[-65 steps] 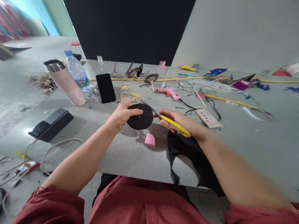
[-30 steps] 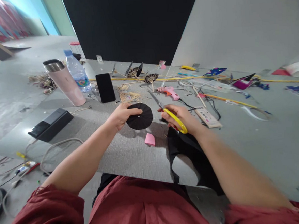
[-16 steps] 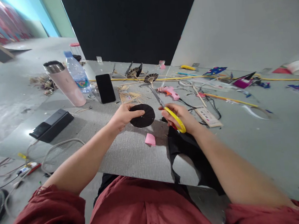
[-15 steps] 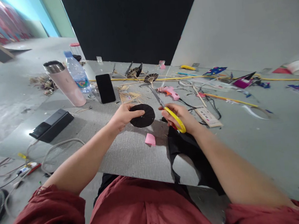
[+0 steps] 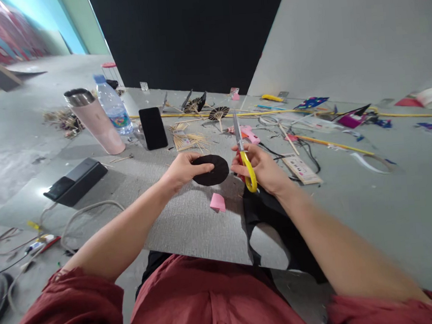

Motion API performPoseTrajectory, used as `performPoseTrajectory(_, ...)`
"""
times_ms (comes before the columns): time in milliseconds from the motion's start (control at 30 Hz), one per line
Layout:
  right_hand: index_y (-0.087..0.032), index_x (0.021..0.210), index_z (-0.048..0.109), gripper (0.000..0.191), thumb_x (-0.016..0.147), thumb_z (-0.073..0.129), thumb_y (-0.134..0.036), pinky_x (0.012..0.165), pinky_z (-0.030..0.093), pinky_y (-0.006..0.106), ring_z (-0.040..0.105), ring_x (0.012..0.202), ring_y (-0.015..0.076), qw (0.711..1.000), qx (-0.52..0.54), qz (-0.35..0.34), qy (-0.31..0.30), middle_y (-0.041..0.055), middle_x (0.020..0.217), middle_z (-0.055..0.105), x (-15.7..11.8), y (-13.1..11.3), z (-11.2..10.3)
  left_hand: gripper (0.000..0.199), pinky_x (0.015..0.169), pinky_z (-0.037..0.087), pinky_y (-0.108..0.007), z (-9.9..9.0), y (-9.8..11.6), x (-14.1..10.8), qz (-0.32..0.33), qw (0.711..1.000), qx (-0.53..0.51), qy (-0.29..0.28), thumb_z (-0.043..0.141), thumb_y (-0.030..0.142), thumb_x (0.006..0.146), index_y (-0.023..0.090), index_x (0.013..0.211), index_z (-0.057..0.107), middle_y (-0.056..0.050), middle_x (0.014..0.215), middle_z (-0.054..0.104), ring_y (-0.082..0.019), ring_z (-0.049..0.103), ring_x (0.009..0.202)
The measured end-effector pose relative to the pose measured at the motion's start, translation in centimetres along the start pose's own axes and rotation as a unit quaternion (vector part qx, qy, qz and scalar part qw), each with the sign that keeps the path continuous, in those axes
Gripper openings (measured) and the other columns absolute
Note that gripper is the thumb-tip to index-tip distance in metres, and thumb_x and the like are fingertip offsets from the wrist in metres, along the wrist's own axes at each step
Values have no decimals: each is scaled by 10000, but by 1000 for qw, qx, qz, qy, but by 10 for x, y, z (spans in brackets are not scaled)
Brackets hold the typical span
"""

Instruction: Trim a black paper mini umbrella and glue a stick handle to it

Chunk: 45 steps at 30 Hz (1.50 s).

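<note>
Between the thumb and fingers of my left hand (image 5: 187,171) is a round black fabric disc (image 5: 216,172), held above the table. My right hand (image 5: 258,166) grips a pair of scissors (image 5: 249,172) with yellow and red handles, the blades pointing away from me and apart from the disc. A pink paper piece (image 5: 218,202) lies on the table below the disc. Beneath my right forearm, black cloth (image 5: 267,208) with a rounded cutout hangs over the table's front edge.
A black phone (image 5: 153,128), a pink tumbler (image 5: 97,123) and a water bottle (image 5: 114,105) stand to the left. Bamboo sticks (image 5: 188,138), small umbrella frames (image 5: 219,113) and a pink glue gun (image 5: 250,134) lie further back. A dark stand (image 5: 76,179) sits at left.
The scissors have turned more upright in my right hand, their tips shifting right. My left hand has moved slightly right, tilting the black disc.
</note>
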State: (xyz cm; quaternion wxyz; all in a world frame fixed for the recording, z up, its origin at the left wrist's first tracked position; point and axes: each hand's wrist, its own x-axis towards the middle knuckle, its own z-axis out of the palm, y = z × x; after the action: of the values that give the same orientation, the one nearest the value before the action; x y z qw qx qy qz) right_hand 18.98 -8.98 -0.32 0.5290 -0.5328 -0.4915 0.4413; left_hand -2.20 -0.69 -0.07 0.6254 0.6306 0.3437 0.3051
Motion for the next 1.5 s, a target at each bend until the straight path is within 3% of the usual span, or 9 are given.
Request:
performPoseTrajectory(133, -260, 1114, 526, 671, 573, 909, -362, 556, 450, 254, 541, 655, 111, 999, 26, 22, -25, -23, 887, 612, -7, -6, 7, 180, 563, 433, -240, 5, 1, -3, -7, 999, 24, -20, 825, 285, 667, 138, 710, 732, -14, 642, 672, -131, 601, 592)
performPoseTrajectory(333, -255, 1104, 559, 669, 541, 908, -351, 743, 517, 328, 616, 838, 177, 1000, -15, 0, -24, -5, 876, 622, -8, 1, 13, 170, 531, 400, -232, 13, 2, -9, -18, 998, 44, -50, 808, 285, 661, 141, 699, 726, -8, 625, 655, -127, 582, 573)
performPoseTrajectory(533, -254, 1077, 568, 602, 574, 886, -342, 586, 460, 259, 550, 714, 132, 1000, -3, 10, -20, -19, 851, 578, -11, -4, 14, 230, 637, 473, -259, 13, -4, -6, -27, 998, -31, -55, 846, 262, 647, 119, 793, 741, -27, 711, 703, -136, 628, 634)
performPoseTrajectory(733, -290, 1089, 534, 597, 611, 868, -418, 515, 453, 264, 493, 631, 118, 1000, 18, 3, 16, -30, 874, 547, -12, -6, 14, 349, 808, 526, -310, 11, -6, -2, -22, 985, -165, -43, 880, 234, 623, 116, 925, 750, -52, 854, 750, -159, 689, 766)
performPoseTrajectory(900, -293, 1104, 527, 579, 646, 850, -441, 522, 477, 275, 503, 633, 118, 1000, 4, -11, 9, -28, 883, 538, -10, -1, 13, 305, 795, 529, -307, 8, -6, 0, -36, 984, -174, -32, 875, 278, 642, 120, 878, 763, -49, 817, 748, -151, 680, 735)
performPoseTrajectory(1200, -248, 1111, 513, 674, 590, 899, -431, 516, 466, 250, 573, 643, 116, 999, 31, 12, -16, -38, 855, 562, -7, 2, 14, 281, 796, 549, -311, 5, -6, 2, -4, 985, -174, 10, 879, 288, 638, 135, 849, 773, -48, 816, 762, -152, 687, 724)
performPoseTrajectory(1367, -234, 1137, 512, 675, 631, 868, -503, 548, 455, 272, 545, 648, 129, 1000, -23, -5, -7, -29, 822, 571, -2, 6, 10, 259, 804, 553, -325, 4, -5, 3, 9, 986, -160, 33, 873, 282, 638, 149, 838, 778, -43, 804, 763, -157, 684, 716)
performPoseTrajectory(1500, -223, 1126, 549, 674, 621, 868, -534, 715, 492, 336, 565, 751, 170, 991, -127, -50, 0, 0, 847, 586, -2, 2, 2, 238, 785, 546, -313, 4, -3, 2, 22, 989, -134, 52, 867, 280, 637, 156, 821, 782, -34, 784, 758, -152, 676, 707)
